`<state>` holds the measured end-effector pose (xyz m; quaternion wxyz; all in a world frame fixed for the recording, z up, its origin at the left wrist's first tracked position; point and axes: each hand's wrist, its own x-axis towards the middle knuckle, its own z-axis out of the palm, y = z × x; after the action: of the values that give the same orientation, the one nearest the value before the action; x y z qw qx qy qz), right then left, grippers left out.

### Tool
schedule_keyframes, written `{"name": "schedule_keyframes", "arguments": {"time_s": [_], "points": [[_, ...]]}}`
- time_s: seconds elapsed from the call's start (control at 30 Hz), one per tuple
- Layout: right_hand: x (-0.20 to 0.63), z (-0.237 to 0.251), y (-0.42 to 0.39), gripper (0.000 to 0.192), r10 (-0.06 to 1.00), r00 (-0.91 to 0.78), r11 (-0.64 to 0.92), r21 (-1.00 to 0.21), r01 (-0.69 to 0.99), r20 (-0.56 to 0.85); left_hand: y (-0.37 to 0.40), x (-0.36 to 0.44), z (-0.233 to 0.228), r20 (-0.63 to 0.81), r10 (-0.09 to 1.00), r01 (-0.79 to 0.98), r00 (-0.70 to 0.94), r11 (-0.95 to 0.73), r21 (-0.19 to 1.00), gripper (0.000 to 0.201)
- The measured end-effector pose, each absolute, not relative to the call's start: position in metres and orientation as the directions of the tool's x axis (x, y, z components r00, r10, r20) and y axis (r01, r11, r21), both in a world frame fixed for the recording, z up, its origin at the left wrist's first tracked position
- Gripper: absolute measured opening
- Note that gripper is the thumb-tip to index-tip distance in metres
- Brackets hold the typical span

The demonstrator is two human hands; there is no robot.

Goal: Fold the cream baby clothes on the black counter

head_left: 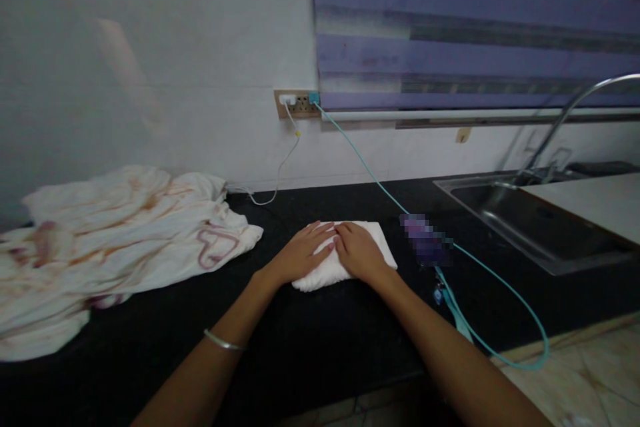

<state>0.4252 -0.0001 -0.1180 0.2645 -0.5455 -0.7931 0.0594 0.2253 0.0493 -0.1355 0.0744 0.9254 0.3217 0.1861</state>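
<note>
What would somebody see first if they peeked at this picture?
Probably the two hands in the middle: the left hand and right hand lie flat, side by side, on a folded white cloth on the black counter. Next, the big crumpled patterned sheet at the left, and the turquoise cable running from the wall socket.

I see a black bench running along the white wall. A small folded white cloth lies on it near the middle, with both of my hands pressing flat on top. To the left a large crumpled sheet, white with reddish patterns, sprawls over the bench up to its front edge. A teal cable trails across the bench and loops past its front edge. On the right, a steel sink is set into it.
</note>
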Motion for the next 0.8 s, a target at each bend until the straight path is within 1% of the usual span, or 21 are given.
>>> {"name": "schedule_keyframes", "arguments": {"time_s": [0.1,0.17,0.27,0.37,0.5,0.6,0.7,0.8], "points": [[0.427,-0.119,-0.001,0.048,0.913,-0.264,0.361,-0.315,0.878,0.311,0.052,0.221,-0.136,0.300,0.632,0.572,0.714,-0.774,0.270,0.055],[0.428,-0.121,-0.001,0.053,0.929,-0.244,0.324,-0.290,0.901,0.279,0.053,0.219,-0.136,0.290,0.648,0.582,0.704,-0.761,0.288,0.057],[0.430,-0.125,0.001,0.060,0.950,-0.210,0.272,-0.282,0.920,0.232,0.053,0.215,-0.138,0.267,0.675,0.593,0.688,-0.735,0.330,0.060],[0.434,-0.126,0.006,0.061,0.952,-0.221,0.276,-0.285,0.918,0.210,0.054,0.209,-0.140,0.249,0.712,0.605,0.657,-0.695,0.388,0.063],[0.445,-0.120,0.014,0.057,0.926,-0.292,0.354,-0.283,0.891,0.239,0.056,0.208,-0.143,0.256,0.723,0.598,0.642,-0.681,0.423,0.065],[0.444,-0.113,0.010,0.053,0.914,-0.269,0.359,-0.295,0.885,0.304,0.055,0.211,-0.144,0.282,0.723,0.598,0.631,-0.684,0.418,0.064],[0.424,-0.107,-0.009,0.048,0.899,-0.232,0.357,-0.314,0.880,0.372,0.055,0.214,-0.145,0.304,0.726,0.611,0.617,-0.685,0.397,0.060],[0.392,-0.108,-0.032,0.046,0.889,-0.255,0.380,-0.304,0.873,0.380,0.057,0.214,-0.146,0.287,0.780,0.692,0.556,-0.626,0.359,0.060]]}}
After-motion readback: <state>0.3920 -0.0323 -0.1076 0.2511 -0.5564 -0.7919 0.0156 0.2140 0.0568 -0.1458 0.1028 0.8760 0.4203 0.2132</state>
